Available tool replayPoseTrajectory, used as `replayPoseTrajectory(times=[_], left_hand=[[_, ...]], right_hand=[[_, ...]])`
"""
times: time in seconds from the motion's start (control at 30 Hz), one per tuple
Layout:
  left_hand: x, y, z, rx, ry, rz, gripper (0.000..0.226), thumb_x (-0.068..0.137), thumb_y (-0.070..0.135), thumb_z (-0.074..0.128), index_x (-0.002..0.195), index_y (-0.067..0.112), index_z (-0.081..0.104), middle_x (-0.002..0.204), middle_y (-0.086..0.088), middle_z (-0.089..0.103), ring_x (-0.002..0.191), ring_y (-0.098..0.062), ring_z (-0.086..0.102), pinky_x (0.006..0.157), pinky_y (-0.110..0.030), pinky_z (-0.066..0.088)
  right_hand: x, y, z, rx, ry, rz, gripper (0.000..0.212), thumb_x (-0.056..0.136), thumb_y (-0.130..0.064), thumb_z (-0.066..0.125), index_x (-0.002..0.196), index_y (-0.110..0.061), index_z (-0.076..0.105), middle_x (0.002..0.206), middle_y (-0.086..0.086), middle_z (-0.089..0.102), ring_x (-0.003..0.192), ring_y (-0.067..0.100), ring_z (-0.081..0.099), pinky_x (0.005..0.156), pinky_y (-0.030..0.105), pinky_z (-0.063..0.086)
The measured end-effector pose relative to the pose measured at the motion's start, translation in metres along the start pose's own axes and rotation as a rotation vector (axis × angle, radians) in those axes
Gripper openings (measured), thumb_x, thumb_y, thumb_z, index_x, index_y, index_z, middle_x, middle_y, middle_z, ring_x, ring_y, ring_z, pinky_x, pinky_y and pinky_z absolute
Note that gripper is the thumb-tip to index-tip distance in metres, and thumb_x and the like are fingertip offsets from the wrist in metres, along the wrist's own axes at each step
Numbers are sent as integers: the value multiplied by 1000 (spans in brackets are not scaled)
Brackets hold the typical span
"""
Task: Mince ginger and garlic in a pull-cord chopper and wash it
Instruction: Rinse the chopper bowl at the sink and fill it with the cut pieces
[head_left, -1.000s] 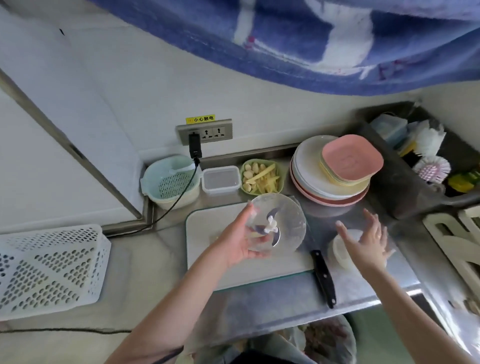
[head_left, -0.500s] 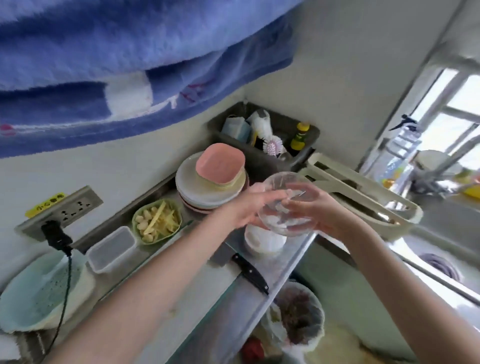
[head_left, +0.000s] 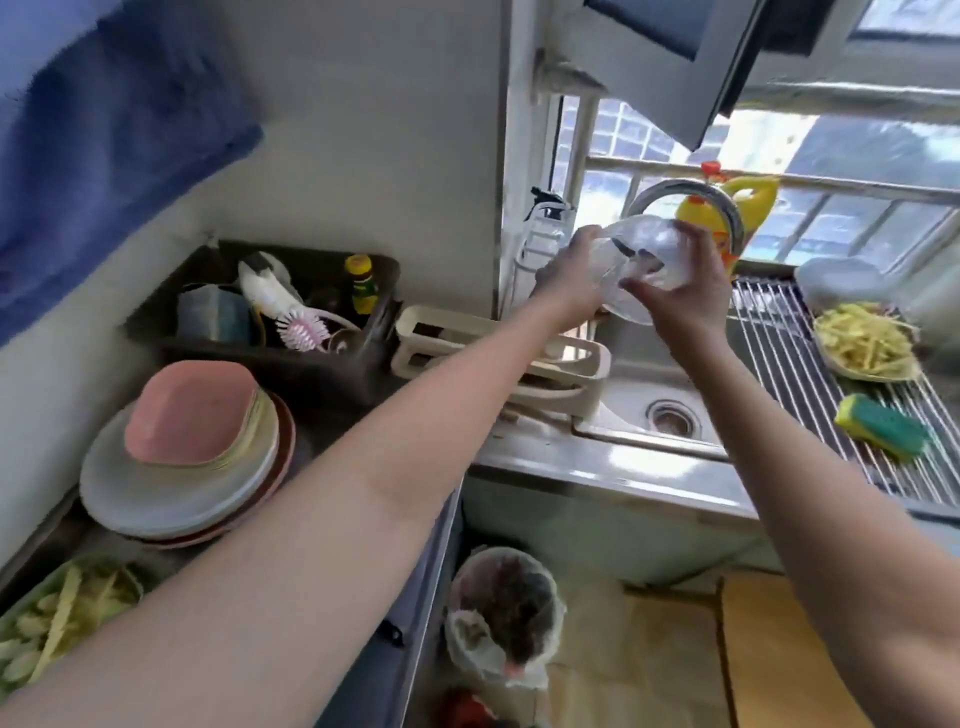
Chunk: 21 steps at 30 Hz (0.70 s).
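bowl (head_left: 641, 260): moved from counter to over sink (head_left: 644, 400) | hands: left (head_left: 569, 283), right (head_left: 685, 296) both grip it | blade: perhaps inside, blurred

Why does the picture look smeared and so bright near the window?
Head view: motion blur smears the blue towel and the plates; daylight through the window washes out the clear chopper bowl in both hands; wide-angle lens bends the walls.
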<state>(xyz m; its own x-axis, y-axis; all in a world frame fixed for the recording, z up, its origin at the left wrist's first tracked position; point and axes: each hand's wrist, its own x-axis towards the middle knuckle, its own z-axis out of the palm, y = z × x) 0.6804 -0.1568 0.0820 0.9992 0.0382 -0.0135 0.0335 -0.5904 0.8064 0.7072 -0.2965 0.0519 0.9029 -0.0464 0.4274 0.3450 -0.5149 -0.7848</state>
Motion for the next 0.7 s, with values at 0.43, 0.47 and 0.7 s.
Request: replayPoseTrajectory(times=[0.43, 0.47, 0.7], left_hand=[[46, -10, 21, 343, -140, -21, 67, 87, -2, 50, 142, 24, 21, 126, -21, 45, 119, -36, 42, 95, -49, 43], [47, -10, 19, 326, -142, -19, 69, 87, 0, 52, 144, 24, 20, 128, -21, 45, 120, -36, 42, 96, -49, 42], [25, -28, -17, -182, -51, -102, 80, 81, 19, 71, 146, 16, 24, 147, -10, 36, 128, -25, 41, 101, -36, 41]], right_hand=[[23, 46, -1, -301, -89, -219, 57, 75, -9, 76, 124, -1, 49, 124, 19, 56, 112, 36, 52, 87, 29, 37], [23, 45, 2, -276, -83, -194, 57, 75, -9, 76, 124, -2, 49, 124, 17, 56, 112, 34, 52, 87, 28, 37], [2, -3, 32, 445, -310, 578, 55, 72, -21, 82, 114, -8, 48, 96, 9, 68, 75, 17, 70, 63, 36, 56]])
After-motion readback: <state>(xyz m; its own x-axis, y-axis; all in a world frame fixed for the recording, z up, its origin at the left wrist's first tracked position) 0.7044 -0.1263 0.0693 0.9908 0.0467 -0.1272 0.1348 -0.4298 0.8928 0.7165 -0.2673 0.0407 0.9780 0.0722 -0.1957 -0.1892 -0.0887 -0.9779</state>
